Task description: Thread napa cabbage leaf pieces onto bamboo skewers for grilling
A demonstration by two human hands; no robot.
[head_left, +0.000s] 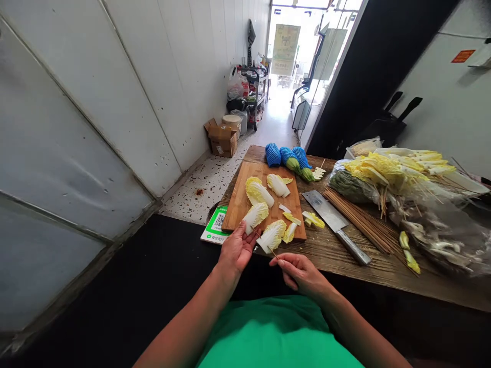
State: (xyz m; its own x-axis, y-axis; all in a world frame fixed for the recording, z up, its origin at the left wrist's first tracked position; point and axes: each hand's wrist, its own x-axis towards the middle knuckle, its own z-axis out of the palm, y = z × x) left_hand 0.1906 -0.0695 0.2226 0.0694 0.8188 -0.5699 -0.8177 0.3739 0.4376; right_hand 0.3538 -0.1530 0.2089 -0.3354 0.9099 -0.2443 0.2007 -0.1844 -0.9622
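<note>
My left hand (238, 249) is closed on the stem end of a napa cabbage leaf (256, 213), its thumb on top, at the near edge of the wooden cutting board (236, 199). Between finger and thumb, my right hand (301, 269) pinches a thin wooden skewer (275, 254). The skewer runs up-left at a second cabbage leaf (273, 234), and a thin length shows beyond it, close to my left fingers. Whether it pierces the left leaf I cannot tell. Farther up the board lie two more cabbage leaves (259, 193) (279, 185) and small yellow-white pieces (289, 232).
A cleaver (326, 212) lies right of the board, beside a bundle of skewers (360, 220). Skewered cabbage (399, 166) is piled at the right, near a plastic bag of mushrooms (445, 240). Blue-netted vegetables (287, 156) sit behind the board. A QR-code sign (215, 230) is at left.
</note>
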